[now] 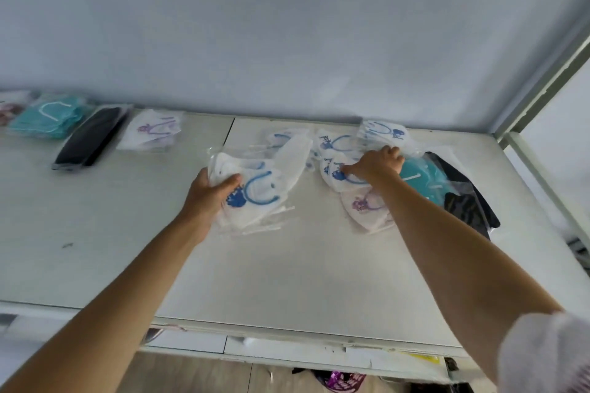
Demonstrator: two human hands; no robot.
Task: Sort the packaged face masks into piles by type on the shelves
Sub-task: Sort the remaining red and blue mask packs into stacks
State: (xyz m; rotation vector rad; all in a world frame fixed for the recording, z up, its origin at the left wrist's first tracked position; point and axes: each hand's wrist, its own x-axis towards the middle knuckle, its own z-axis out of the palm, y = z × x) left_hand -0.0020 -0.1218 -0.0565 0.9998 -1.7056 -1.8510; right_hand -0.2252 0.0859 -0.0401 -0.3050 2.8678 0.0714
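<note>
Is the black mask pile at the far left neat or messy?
Neat. The black mask pile lies as one tidy stack beside the teal pile, apart from the jumbled masks by the hands.

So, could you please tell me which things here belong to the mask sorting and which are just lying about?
Job: white blue-print packaged masks held by left hand; mixed unsorted heap under right hand; sorted teal pile, black pile, white purple-print pile.

Lying about: purple foil wrapper and yellow slip below the white shelf.

Glossy clear plastic mask packets [255, 191] on matt white shelf [287, 265]
</note>
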